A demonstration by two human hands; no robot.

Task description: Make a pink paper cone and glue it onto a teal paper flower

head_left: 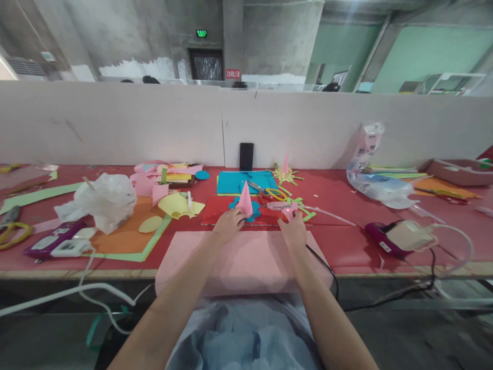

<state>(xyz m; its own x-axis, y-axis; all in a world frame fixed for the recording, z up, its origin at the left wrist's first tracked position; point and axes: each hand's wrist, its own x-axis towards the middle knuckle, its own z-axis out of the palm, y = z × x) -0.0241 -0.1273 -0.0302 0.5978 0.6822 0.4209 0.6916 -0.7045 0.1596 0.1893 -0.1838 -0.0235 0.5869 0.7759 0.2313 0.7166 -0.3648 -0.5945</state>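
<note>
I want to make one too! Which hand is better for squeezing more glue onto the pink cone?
Probably the right hand: it already rests on the glue gun, whose nozzle points toward the pink cone. The left hand is at the cone's base, steadying it on the blue flower.

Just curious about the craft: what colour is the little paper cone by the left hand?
Pink. The paper cone shows best in the head view, standing on a blue flower shape.

A red table (346, 246) is backed by a pale partition (115, 123); grey concrete walls (127, 31) and green panels (423, 51) are seen beyond.
</note>
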